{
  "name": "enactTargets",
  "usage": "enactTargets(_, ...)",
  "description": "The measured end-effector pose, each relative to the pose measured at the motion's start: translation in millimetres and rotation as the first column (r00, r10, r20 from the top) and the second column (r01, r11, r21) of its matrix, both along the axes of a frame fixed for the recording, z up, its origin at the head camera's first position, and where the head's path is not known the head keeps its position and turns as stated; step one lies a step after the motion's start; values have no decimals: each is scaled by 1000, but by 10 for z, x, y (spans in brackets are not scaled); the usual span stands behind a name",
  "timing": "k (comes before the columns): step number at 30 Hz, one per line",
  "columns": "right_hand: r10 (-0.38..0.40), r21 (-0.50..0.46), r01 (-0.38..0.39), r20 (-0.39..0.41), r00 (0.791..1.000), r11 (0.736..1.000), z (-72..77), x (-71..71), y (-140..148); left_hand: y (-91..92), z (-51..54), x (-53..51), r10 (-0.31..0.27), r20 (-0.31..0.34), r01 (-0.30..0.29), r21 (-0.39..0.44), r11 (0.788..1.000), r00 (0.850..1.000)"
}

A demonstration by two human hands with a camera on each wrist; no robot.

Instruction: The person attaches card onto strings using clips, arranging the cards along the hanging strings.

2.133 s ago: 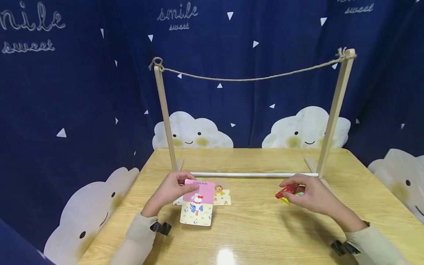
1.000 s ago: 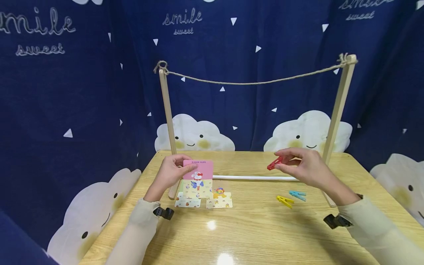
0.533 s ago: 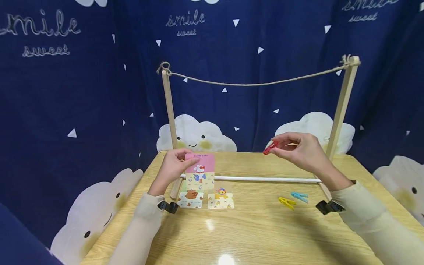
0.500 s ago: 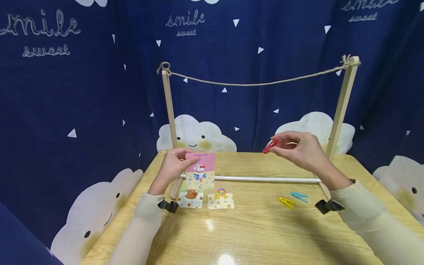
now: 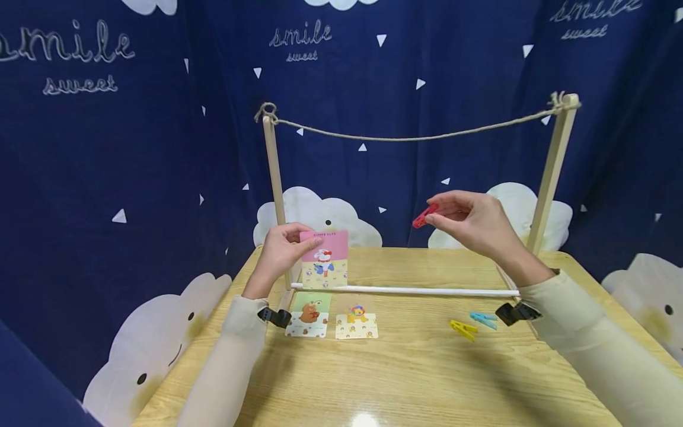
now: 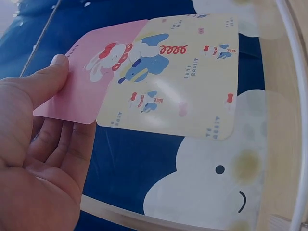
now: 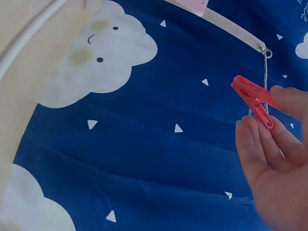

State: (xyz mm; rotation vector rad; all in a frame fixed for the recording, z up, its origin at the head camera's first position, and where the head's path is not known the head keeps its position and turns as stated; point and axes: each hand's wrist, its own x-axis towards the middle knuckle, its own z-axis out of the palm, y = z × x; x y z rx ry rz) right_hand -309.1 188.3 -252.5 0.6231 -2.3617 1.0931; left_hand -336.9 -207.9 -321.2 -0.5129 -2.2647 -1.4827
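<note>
My left hand (image 5: pixel 281 254) pinches a pink and cream rabbit card (image 5: pixel 324 260) by its upper left edge, thumb in front and fingers behind. The left wrist view shows the whole rabbit card (image 6: pixel 168 77) beside the thumb. In my right hand (image 5: pixel 469 222) a red clothespin (image 5: pixel 424 216) is pinched between thumb and fingers, its nose pointing left. The right wrist view shows the red clothespin (image 7: pixel 252 100) against the curtain. Both hands are raised above the table, below the twine (image 5: pixel 395 139) strung between two wooden posts.
A bear card (image 5: pixel 309 315) and a lion card (image 5: pixel 356 318) lie on the table under the held card. Yellow (image 5: pixel 463 330) and blue (image 5: pixel 483 320) clothespins lie at the right. The left post (image 5: pixel 274 172), right post (image 5: pixel 555 166) and white rod (image 5: pixel 427 291) form the rack.
Both hands have risen from near the table, the right also moving left. The yellow and blue clothespins, earlier by the right hand, now lie on the table; the red one stays pinched.
</note>
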Motion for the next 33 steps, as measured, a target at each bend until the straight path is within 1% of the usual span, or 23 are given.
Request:
enactTargets(6, 17, -19, -17, -30, 999, 1000, 94, -72, -91, -37, 62, -39, 19, -38, -18, 7, 1000, 999)
enactTargets(11, 13, -13, -14, -87, 996, 1000, 194, -119, -163, -62, 130, -68, 34, -74, -34, -4, 999, 997)
enactTargets(15, 26, -5, -27, -114, 993, 1000, 297, -180, -224, -67, 226, -92, 46, -76, -45, 7, 999, 996)
enactTargets(18, 42, -11, -44, -106, 993, 999, 365, -214, -267, -62, 290, -118, 55, -64, -55, 10, 998, 996)
enactTargets(22, 48, -29, -51, -99, 994, 998, 433, -247, -315, -60, 332, -143, 64, -62, -63, 9, 998, 996)
enactTargets(28, 64, -59, -72, -125, 990, 996, 493, -341, -402, -67, 386, -198, 58, -111, -56, 21, 998, 992)
enactTargets(33, 54, -54, -62, -153, 987, 997, 603, -361, -493, -56, 458, -255, 45, -132, -40, 36, 999, 990)
